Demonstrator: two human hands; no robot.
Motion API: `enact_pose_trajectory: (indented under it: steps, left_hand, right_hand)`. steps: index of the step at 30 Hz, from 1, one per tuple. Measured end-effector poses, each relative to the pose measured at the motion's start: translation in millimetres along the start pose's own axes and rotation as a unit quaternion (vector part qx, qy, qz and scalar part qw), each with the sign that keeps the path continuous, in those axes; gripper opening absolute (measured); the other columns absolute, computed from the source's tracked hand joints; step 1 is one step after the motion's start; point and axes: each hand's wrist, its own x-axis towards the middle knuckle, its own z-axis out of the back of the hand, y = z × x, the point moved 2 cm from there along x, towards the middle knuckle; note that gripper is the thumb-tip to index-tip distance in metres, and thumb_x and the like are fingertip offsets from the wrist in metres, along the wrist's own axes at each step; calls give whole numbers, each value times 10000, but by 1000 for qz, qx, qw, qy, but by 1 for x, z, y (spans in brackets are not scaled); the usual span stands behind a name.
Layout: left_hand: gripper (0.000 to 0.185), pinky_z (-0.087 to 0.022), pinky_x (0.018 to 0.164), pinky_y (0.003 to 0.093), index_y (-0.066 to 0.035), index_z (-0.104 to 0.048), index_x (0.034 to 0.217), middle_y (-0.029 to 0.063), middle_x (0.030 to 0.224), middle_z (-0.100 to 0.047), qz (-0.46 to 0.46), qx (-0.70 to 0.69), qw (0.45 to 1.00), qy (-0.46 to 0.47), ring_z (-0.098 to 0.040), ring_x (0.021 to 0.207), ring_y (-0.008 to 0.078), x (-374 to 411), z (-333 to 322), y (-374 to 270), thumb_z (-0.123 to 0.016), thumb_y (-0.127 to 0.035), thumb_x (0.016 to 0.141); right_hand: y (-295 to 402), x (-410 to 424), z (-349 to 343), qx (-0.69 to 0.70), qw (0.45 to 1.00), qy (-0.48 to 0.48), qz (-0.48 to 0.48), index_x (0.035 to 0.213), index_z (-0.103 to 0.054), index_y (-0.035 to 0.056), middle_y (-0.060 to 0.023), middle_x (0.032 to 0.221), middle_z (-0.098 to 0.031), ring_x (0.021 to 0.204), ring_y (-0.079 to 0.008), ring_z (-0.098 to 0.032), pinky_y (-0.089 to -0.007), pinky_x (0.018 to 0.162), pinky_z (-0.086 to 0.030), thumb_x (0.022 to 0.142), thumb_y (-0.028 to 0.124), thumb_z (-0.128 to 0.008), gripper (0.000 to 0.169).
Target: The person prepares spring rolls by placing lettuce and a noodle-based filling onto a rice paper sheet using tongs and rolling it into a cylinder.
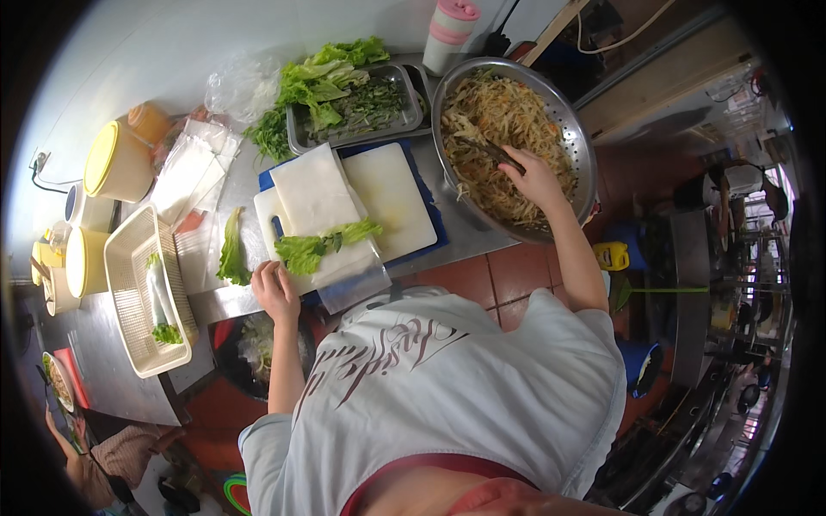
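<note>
My right hand (530, 179) grips dark tongs (495, 155), their tips in a heap of shredded cooked vegetables (510, 116). The heap lies in a wide perforated steel colander (577, 145). My left hand (276, 291) rests at the counter edge by the near left corner of a white cutting board (393, 193), fingers slightly curled, nothing seen in them. On the board lie white square wrapper sheets (316, 193). A lettuce leaf (303, 255) with smaller green herbs (333, 242) lies across the near sheet. Clear plastic (355, 284) hangs over the board's near edge. Another lettuce leaf (233, 251) is beside my left hand.
Behind the board, a steel tray (413, 97) holds lettuce and chopped greens. Left stands a cream plastic basket (129, 284) with wrapped rolls (160, 297), near yellow-lidded tubs (119, 161). A tumbler (445, 39) stands by the colander. Another person (122, 458) is at lower left.
</note>
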Motion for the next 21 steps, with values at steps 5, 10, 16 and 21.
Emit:
enact_pose_trajectory:
  steps: [5,10,16,21]
  left_hand:
    - [185,-432,868,405,-3,-598,1014,173,1064,-579,1,-6,1000,-7,-543,980,340,1,0,-1,-538,-161,940]
    - [193,-436,868,401,-5,-596,1039,175,1078,-571,3,0,1000,-1,-540,995,338,-1,3,2,-544,-160,937]
    - [263,-385,955,413,-4,-572,1121,186,1175,-534,67,-88,994,-17,-491,1104,338,-1,7,11,-556,-184,930]
    - [350,-355,993,435,-37,-587,1159,183,1215,-524,2,-112,993,-24,-464,1144,348,25,33,-25,-645,-215,864]
  right_hand:
    - [9,-4,15,100,992,-49,-63,1219,-639,80,-111,944,-701,780,-200,-649,-316,709,-493,877,302,-687,410]
    - [19,-10,40,119,989,-87,-26,1191,-649,40,-91,920,-709,765,-127,-641,-269,690,-481,873,250,-707,385]
    - [69,-7,41,122,987,-60,89,1147,-659,23,-105,944,-698,787,-173,-664,-292,730,-502,842,145,-722,335]
    - [157,5,8,129,966,127,184,1125,-682,106,-87,911,-684,763,-217,-669,-324,704,-514,790,146,-736,341]
